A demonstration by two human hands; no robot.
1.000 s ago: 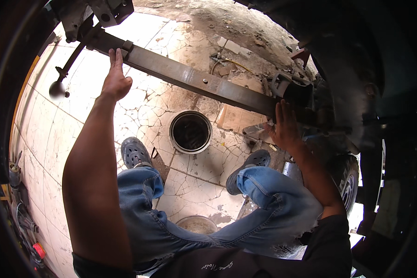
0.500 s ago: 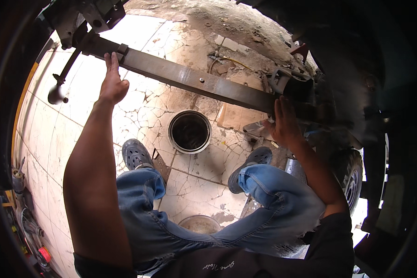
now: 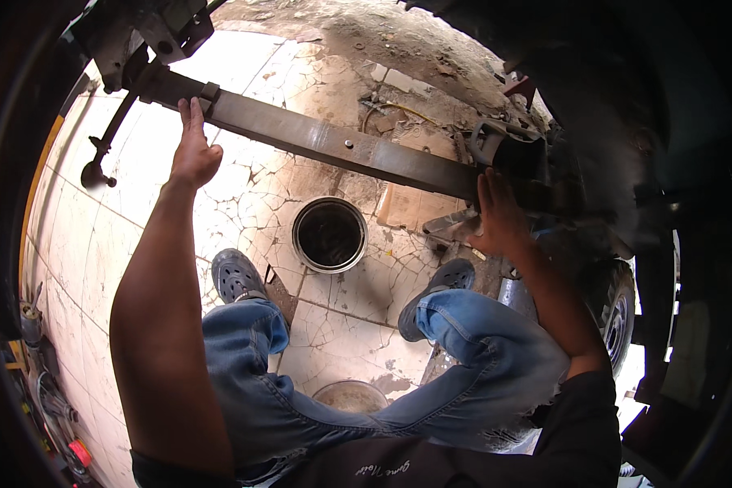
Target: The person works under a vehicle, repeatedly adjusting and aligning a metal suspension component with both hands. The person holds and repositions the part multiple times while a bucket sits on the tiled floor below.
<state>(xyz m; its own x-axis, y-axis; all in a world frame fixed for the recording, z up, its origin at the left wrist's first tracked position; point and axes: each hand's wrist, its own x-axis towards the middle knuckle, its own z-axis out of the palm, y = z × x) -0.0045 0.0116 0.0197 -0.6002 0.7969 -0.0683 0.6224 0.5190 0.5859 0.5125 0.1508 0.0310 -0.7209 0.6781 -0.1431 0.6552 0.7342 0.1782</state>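
Observation:
A long stack of flat steel leaves, a leaf spring (image 3: pixel 301 137), slants across the upper view from upper left to right. My left hand (image 3: pixel 195 153) touches its near edge beside a metal clip (image 3: pixel 209 91), with fingers stretched out. Near the other end, my right hand (image 3: pixel 500 215) lies against the spring, fingers straight and thumb apart. Both hands look open, not wrapped round the metal. A bolt head (image 3: pixel 349 144) shows on the spring's face. From its left end hangs a dark rod (image 3: pixel 115 130) with a rounded end. Shadow hides the spring's right end.
A round open can (image 3: pixel 329 268) with a dark inside stands between my feet on cracked white tiles (image 3: pixel 333 313). Cardboard (image 3: pixel 415 203) lies beyond it. A wheel (image 3: pixel 620 317) is at the right, tools (image 3: pixel 57 415) at the lower left, and dark vehicle parts (image 3: pixel 167 32) overhead.
The whole view has shifted slightly, so the spring and can appear a little farther left. Both hands stay at the same places on the spring.

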